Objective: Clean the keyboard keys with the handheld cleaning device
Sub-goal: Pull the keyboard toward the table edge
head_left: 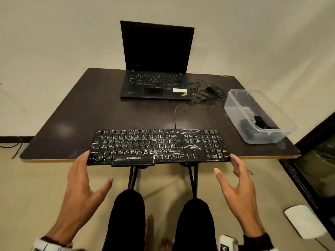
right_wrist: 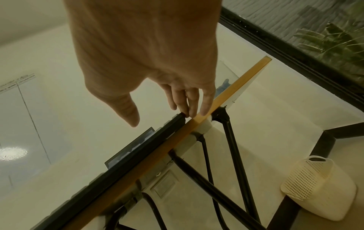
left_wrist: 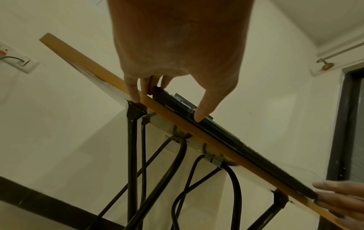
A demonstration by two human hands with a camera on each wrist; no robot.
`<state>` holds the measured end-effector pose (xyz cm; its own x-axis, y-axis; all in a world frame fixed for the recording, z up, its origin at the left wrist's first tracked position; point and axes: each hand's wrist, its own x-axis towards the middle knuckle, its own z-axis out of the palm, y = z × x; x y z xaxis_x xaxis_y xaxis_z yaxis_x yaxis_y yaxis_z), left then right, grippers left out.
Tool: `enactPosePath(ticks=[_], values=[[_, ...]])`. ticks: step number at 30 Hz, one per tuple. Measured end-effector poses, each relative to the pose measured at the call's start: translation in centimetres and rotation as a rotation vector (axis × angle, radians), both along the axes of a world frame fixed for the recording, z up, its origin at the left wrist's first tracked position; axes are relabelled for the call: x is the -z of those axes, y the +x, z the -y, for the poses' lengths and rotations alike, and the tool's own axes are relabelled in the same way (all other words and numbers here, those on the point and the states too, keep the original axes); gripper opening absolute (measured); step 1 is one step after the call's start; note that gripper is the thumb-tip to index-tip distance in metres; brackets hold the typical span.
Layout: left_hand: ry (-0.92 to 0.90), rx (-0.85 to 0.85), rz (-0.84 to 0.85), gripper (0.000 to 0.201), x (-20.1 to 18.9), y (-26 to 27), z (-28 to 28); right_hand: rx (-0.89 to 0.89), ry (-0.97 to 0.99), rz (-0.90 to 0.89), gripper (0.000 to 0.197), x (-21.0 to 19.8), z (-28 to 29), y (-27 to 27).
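Note:
A black keyboard (head_left: 157, 145), its keys streaked with white dust, lies along the front edge of the dark table (head_left: 108, 105) and overhangs it slightly. My left hand (head_left: 97, 167) touches the keyboard's front-left corner with straight fingertips, thumb spread wide. At the front-right corner my right hand (head_left: 224, 163) does the same. In the left wrist view the left hand (left_wrist: 174, 104) has its fingertips on the end of the keyboard (left_wrist: 236, 140). In the right wrist view the right hand (right_wrist: 161, 118) meets the other end of the keyboard (right_wrist: 138, 149). Neither hand holds anything.
An open laptop (head_left: 155, 69) stands at the back of the table, with a wired mouse (head_left: 215, 89) and tangled cable to its right. A clear plastic container (head_left: 233, 113) at the right edge holds dark objects (head_left: 261, 122). A cream basket (right_wrist: 319, 186) sits on the floor at right.

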<state>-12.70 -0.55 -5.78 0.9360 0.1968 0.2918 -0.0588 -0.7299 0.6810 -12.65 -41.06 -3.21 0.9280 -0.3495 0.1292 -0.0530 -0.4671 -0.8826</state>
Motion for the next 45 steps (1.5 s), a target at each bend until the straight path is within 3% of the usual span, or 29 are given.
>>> enactPosePath(ticks=[8, 18, 24, 29, 33, 35, 39, 43, 45], values=[[0.169, -0.060, -0.026, 0.095, -0.4, 1.0, 0.2, -0.025, -0.158, 0.071, 0.068, 1.9, 1.5, 1.3], [0.150, -0.072, 0.029, 0.091, -0.4, 3.1, 0.2, -0.039, -0.209, 0.095, 0.068, 2.2, 2.3, 4.0], [0.146, -0.053, 0.059, 0.106, -2.3, 3.5, 1.6, 0.075, -0.152, 0.210, 0.047, 0.6, 1.9, 4.9], [0.263, 0.102, 0.161, 0.103, -4.6, 4.8, 4.1, 0.217, -0.185, 0.418, 0.022, -3.2, 5.0, 6.2], [0.401, 0.237, 0.114, 0.110, -5.1, 6.4, 6.2, 0.323, -0.229, 0.478, 0.014, -6.2, 8.6, 8.4], [0.434, 0.300, 0.104, 0.113, -5.8, 7.5, 7.2, 0.323, -0.263, 0.421, 0.015, -8.1, 10.4, 9.9], [0.513, 0.401, 0.022, 0.133, -7.3, 10.5, 8.3, 0.181, -0.512, -0.005, 0.016, -10.9, 13.8, 14.1], [0.566, 0.494, -0.183, 0.151, -8.2, 12.7, 9.4, -0.028, -0.689, -0.324, 0.009, -11.5, 14.8, 18.3], [0.590, 0.523, -0.269, 0.151, -8.4, 13.5, 10.1, -0.073, -0.745, -0.417, 0.016, -11.0, 14.7, 20.1]])
